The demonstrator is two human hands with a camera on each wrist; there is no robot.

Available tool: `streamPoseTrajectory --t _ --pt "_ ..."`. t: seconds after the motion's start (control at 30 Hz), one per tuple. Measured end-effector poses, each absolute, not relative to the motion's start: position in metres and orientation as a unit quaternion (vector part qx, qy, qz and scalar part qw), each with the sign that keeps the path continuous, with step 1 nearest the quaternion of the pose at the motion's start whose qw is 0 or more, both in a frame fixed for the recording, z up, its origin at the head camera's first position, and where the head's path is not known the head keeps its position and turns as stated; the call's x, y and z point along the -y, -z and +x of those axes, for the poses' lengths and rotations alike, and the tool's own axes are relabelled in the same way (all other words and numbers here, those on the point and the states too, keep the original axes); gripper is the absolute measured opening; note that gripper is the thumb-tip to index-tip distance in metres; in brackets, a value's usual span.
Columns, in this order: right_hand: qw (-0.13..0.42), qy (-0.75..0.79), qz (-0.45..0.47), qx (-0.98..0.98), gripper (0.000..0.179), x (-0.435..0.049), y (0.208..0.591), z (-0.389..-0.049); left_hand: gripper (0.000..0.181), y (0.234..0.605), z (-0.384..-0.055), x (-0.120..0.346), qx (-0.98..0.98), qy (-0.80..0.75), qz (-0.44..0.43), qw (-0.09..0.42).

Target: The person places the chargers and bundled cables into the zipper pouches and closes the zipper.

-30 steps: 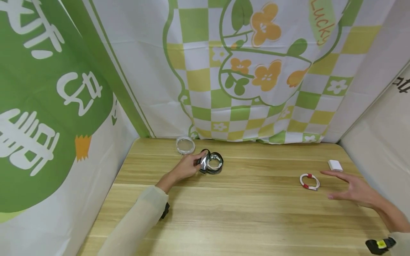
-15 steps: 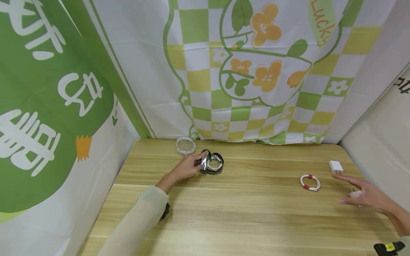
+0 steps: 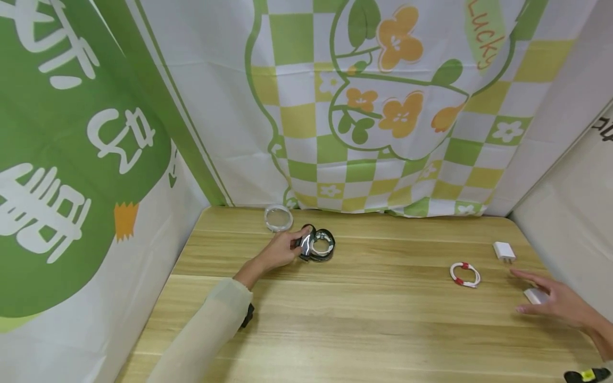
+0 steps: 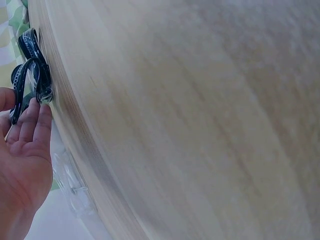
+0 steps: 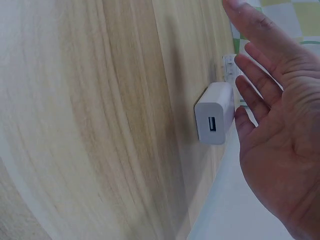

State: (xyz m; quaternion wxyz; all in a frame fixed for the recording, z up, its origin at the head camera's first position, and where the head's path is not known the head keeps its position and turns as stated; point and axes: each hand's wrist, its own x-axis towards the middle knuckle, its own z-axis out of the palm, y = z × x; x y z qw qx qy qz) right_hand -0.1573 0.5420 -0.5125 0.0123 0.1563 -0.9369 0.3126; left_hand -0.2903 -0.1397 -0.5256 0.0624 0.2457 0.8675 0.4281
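At the back left, my left hand (image 3: 279, 249) pinches a black coiled cable (image 3: 307, 242) between thumb and fingers. Another black coil (image 3: 330, 254) lies against it on its right, with a white coil (image 3: 316, 251) showing inside its ring. In the left wrist view the black loops (image 4: 31, 65) look partly wrapped in clear plastic. My right hand (image 3: 565, 303) hovers at the right, fingers spread and holding nothing. A white USB charger (image 5: 213, 117) sits right beside its fingers, port facing the right wrist camera; in the head view the hand partly covers this charger (image 3: 535, 296).
A second white charger (image 3: 504, 251) lies farther back, prongs toward me. To its left is a white cable coil (image 3: 465, 275) with red ties. A clear-wrapped white coil (image 3: 279, 218) rests at the back edge of the wooden table (image 3: 364, 319). Printed cloths hang around the table.
My right hand has moved right and toward me, away from the red-tied coil and the farther charger; the nearer charger has come into view. My left hand stays on the black coil.
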Motion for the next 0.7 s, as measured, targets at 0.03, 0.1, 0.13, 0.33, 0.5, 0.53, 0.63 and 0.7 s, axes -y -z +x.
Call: streamPoseTrajectory --t 0.03,0.1,0.13,0.33,0.5,0.53,0.63,0.7 --pt "0.012 -0.315 0.156 0.936 0.087 -0.543 0.513 -0.157 0.065 0.526 -0.29 0.14 -0.868 -0.427 0.246 0.061" --pt "0.014 -0.317 0.159 0.935 0.087 -0.544 0.515 -0.156 0.065 0.526 -0.29 0.14 -0.868 -0.427 0.245 0.06" --pt "0.017 -0.316 0.16 0.935 0.086 -0.545 0.515 -0.156 0.065 0.526 -0.29 0.14 -0.869 -0.426 0.245 0.059" --pt "0.027 -0.304 0.146 0.941 0.085 -0.548 0.518 -0.155 0.065 0.524 -0.289 0.14 -0.869 -0.427 0.244 0.061" --pt "0.001 -0.298 0.109 0.948 0.083 -0.552 0.524 -0.154 0.066 0.523 -0.289 0.14 -0.868 -0.427 0.247 0.065" --pt "-0.004 -0.298 0.103 0.949 0.083 -0.553 0.526 -0.154 0.067 0.523 -0.289 0.14 -0.867 -0.427 0.248 0.065" --pt "-0.004 -0.299 0.091 0.95 0.083 -0.557 0.529 -0.153 0.067 0.522 -0.288 0.14 -0.866 -0.427 0.251 0.066" --pt "0.002 -0.298 0.09 0.95 0.084 -0.558 0.531 -0.153 0.067 0.522 -0.288 0.139 -0.865 -0.429 0.252 0.066"
